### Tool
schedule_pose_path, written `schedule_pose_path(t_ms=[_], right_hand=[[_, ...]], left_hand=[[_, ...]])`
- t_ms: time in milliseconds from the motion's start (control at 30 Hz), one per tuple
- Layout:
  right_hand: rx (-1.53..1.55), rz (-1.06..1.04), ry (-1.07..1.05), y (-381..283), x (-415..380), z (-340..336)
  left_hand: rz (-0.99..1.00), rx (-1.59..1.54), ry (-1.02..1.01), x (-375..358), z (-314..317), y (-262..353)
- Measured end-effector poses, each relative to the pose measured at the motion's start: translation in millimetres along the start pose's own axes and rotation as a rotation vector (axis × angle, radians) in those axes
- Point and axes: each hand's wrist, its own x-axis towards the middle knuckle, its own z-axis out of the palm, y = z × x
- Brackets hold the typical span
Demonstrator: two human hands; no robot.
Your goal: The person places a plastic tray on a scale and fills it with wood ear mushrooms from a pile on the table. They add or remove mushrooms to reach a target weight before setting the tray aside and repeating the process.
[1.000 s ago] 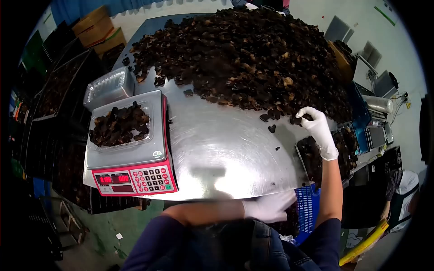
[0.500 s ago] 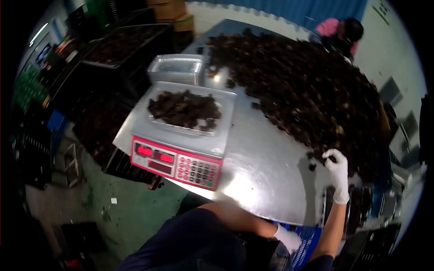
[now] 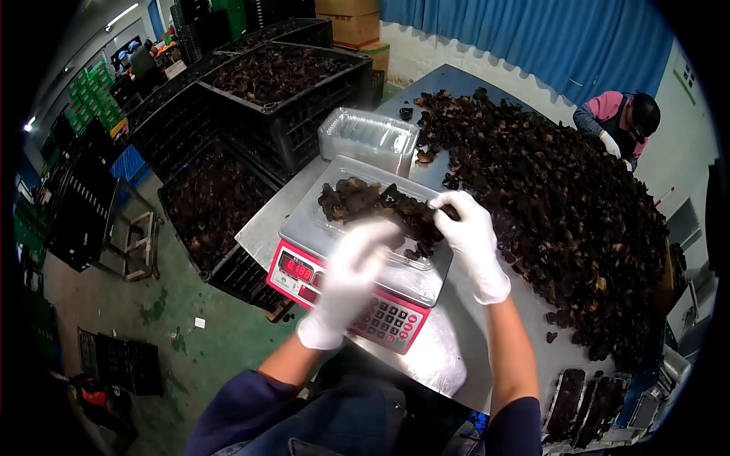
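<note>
A clear tray of dark, curled pieces rests on the red-edged scale, whose display is lit red. My left hand, white-gloved and blurred by motion, is over the tray's front edge and hides part of the display and keypad. At the tray's right end is my right hand, also gloved, its thumb and forefinger curled together at the dark pieces. Whether a piece is between those fingertips is hidden. Behind the scale stand stacked clear trays.
A large heap of dark pieces covers the metal table's right side. Filled trays lie at its near right corner. Black crates of similar pieces stand left. A person leans over the heap's far side.
My left hand has risen from below the table edge to the tray. My right hand has moved left from the heap to the tray. The view has shifted, showing more crates.
</note>
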Motion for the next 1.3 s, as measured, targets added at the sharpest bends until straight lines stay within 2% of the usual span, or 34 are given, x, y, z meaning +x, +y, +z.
schedule_pose_path(t_ms=[33,100,233,267,333,367,433,467,500,533,567,633,667,700,733,767,833,900,933,967,1000,1033,1067,1100,1133,1167,1233,1300], right_hand=[[-0.038,-0.026,-0.019,-6,9,10],[-0.154,-0.056,-0.083,-7,23,28],[-0.051,-0.092,-0.063,-11,19,25],[-0.018,0.023,-0.066,-14,16,19],[0.016,0.105,0.008,-15,9,5],[0.321,0.19,0.111,0,2,8],[0.332,0.351,0.191,-3,-14,-12],[-0.039,0.174,0.211,55,-21,-23],[-0.152,0.189,0.236,98,-32,-31],[-0.173,0.267,0.233,126,-45,-36],[-0.061,0.547,0.214,137,-54,-34],[-0.082,0.594,0.156,172,-67,-30],[-0.036,0.468,0.139,172,-68,-25],[-0.22,0.378,0.069,171,-67,-24],[-0.331,0.272,0.099,169,-67,-24],[-0.445,0.169,0.13,139,-63,-21],[-0.396,0.159,0.183,97,-52,-21],[0.006,0.316,0.261,66,-50,-10],[-0.683,-0.051,0.073,91,-60,-3],[0.217,0.381,0.145,51,-55,-2],[0.606,0.488,0.084,58,-55,9],[0.51,0.488,0.128,40,-58,7],[0.691,0.417,0.164,64,-60,20],[0.932,0.525,0.102,59,-60,11],[0.888,0.537,0.175,62,-63,6],[0.857,0.548,0.227,63,-70,2],[0.981,0.599,0.366,61,-87,-7],[0.92,0.59,0.43,52,-114,-39]], left_hand=[[0.095,0.188,0.118,14,-22,-18],[-0.126,0.097,0.313,34,-45,-44],[-0.174,0.149,0.268,65,-80,-84],[-0.199,0.148,0.256,71,-85,-86],[-0.236,0.141,0.226,82,-92,-94],[-0.25,0.134,0.207,85,-96,-99],[-0.35,0.064,0.141,90,-101,-98],[-0.388,0.035,0.123,92,-99,-96],[-0.428,0.0,0.105,92,-98,-96],[-0.35,0.137,0.045,91,-99,-110],[-0.394,0.101,0.019,90,-96,-110],[-0.378,0.074,0.007,88,-88,-121],[-0.377,0.074,-0.001,88,-82,-123],[-0.414,0.037,-0.015,88,-76,-125],[-0.45,0.002,-0.03,88,-72,-127],[-0.444,0.0,-0.043,87,-68,-126],[-0.298,0.133,-0.025,82,-57,-123],[-0.337,0.107,0.028,77,-44,-120],[-0.268,0.155,-0.015,74,-45,-101],[-0.274,0.144,-0.051,74,-39,-85],[-0.406,0.066,0.016,72,-32,-92],[-0.398,0.008,0.003,69,-27,-79],[-0.51,-0.164,0.026,67,-21,-95],[-0.414,-0.117,-0.053,65,-21,-111],[-0.377,-0.116,-0.109,61,-8,-91],[-0.366,-0.118,-0.138,60,-2,-97],[-0.365,-0.117,-0.13,58,14,-105],[-0.342,-0.072,-0.209,54,39,-81]])
